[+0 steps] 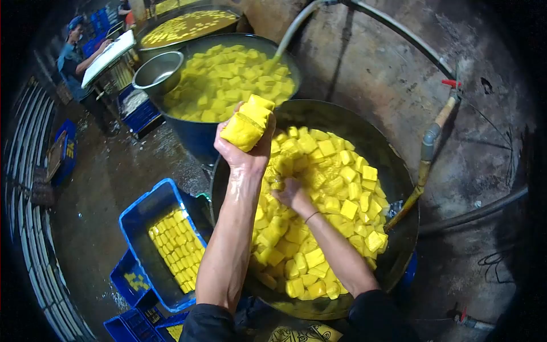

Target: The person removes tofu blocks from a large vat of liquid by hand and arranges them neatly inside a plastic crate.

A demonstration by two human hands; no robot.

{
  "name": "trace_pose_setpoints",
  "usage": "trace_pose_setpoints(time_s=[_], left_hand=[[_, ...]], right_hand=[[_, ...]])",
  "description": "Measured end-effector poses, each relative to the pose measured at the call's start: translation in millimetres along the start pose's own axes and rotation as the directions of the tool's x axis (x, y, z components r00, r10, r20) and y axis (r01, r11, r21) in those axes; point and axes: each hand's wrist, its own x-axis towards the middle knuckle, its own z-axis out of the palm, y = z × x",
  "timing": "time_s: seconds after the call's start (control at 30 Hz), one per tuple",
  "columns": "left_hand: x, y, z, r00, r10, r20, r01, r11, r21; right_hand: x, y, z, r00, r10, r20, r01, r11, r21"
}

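Holding yellow blocks [249, 124] aloft in a clasped left hand [242, 155], well apart from the right hand [293, 195], down among loose blocks [348, 207] inside a round vat [394, 171] and too obscured to tell whether gripping any; at work beside a blue crate [146, 198] of packed blocks [178, 251] in neat rows.

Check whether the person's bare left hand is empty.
No, the left hand is closed around solid yellow blocks with rounded edges.

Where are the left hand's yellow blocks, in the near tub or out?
Out: the left hand holds the yellow blocks in the air, clear of the near tub.
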Motion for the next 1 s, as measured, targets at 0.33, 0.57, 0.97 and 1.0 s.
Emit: trace_pose_setpoints(time_s=[0.33,0.57,0.97,1.0], left_hand=[[-112.3,155.8,-73.0,0.986,0.15,-0.066,-0.144,0.985,0.094],[-216.8,176.8,-172.0,0.948,0.079,-0.309,-0.094,0.995,-0.034],[-364.8,317.0,-296.8,0.493,0.193,-0.848,-0.018,0.977,0.211],[-369.1,337.4,-309.1,0.536,0.25,-0.806,0.015,0.952,0.305]], right_hand=[[-86.2,-158.8,-66.3,0.897,-0.426,0.117,0.175,0.586,0.791],[-130.2,-295.1,43.0,0.803,-0.585,0.111,0.588,0.809,0.005],[-108.7,-296.1,338.3,0.424,-0.067,0.903,-0.645,0.678,0.353],[-104.8,-306.1,351.5,0.404,-0.049,0.914,-0.672,0.662,0.333]])
